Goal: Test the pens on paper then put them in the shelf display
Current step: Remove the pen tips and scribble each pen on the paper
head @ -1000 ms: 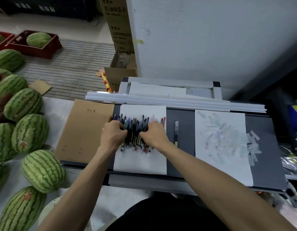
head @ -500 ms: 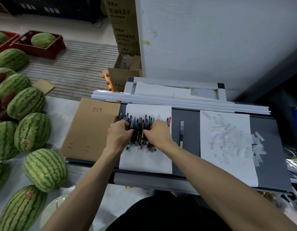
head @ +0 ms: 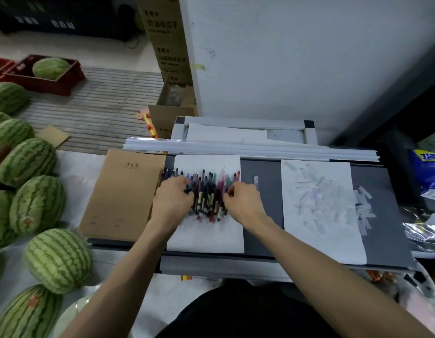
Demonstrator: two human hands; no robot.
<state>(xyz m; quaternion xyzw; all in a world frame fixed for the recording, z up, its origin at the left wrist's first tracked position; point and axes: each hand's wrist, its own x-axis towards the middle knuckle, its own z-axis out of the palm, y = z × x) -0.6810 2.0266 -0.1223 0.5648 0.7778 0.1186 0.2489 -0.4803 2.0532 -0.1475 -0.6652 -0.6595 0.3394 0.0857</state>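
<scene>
The pens [head: 208, 198] on the paper [head: 206, 236] are squeezed from 9 and 3 o'clock by left hand [head: 173, 201] and right hand [head: 244, 203], grips curled.

Striped watermelons [head: 58, 259] lie beside a brown notebook [head: 124, 196].

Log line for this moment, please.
phase: gathering | pens: heaped on white sheet | left hand: curled on pile's left edge | right hand: curled on right edge | single pen: apart, right

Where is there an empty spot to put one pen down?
Bare: the grey strip between the two sheets, below the lone pen, and the left sheet nearer you than the pens. Crowded: the right sheet, strewn with clear bits.
</scene>
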